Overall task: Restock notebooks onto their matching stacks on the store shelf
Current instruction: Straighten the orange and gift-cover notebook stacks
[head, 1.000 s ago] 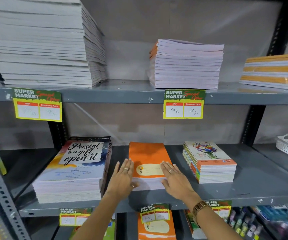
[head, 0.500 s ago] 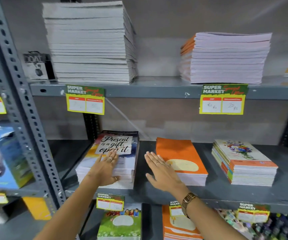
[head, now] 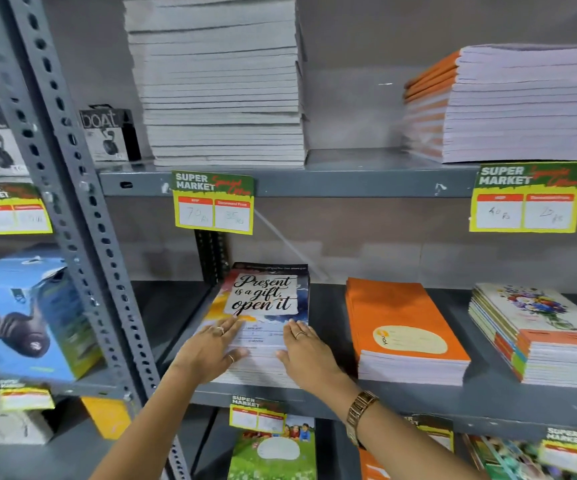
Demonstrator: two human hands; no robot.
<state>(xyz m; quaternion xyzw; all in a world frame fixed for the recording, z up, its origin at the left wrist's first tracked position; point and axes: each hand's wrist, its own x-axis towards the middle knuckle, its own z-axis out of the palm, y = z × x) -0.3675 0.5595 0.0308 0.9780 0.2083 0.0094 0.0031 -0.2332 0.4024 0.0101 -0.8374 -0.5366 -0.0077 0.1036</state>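
A stack of notebooks with a "Present is a gift, open it" cover [head: 263, 299] lies on the middle shelf [head: 418, 396]. My left hand [head: 211, 351] rests flat on its near left corner. Flat on the near right corner lies my right hand [head: 306, 355], a watch on its wrist. Both hands press against the stack's front edge with fingers spread and hold nothing. An orange notebook stack [head: 401, 327] lies to the right, then a floral-cover stack [head: 540, 334].
The upper shelf [head: 349, 181] carries a tall grey stack [head: 221, 81] and an orange-spined stack [head: 515, 105]. A perforated steel upright [head: 72, 216] stands at left, with a blue speaker box [head: 23, 313] beyond it. Yellow price tags hang on shelf edges. More notebooks lie below.
Both hands left the orange stack and moved left onto the "Present is a gift" stack. The view swung left and closer with them.
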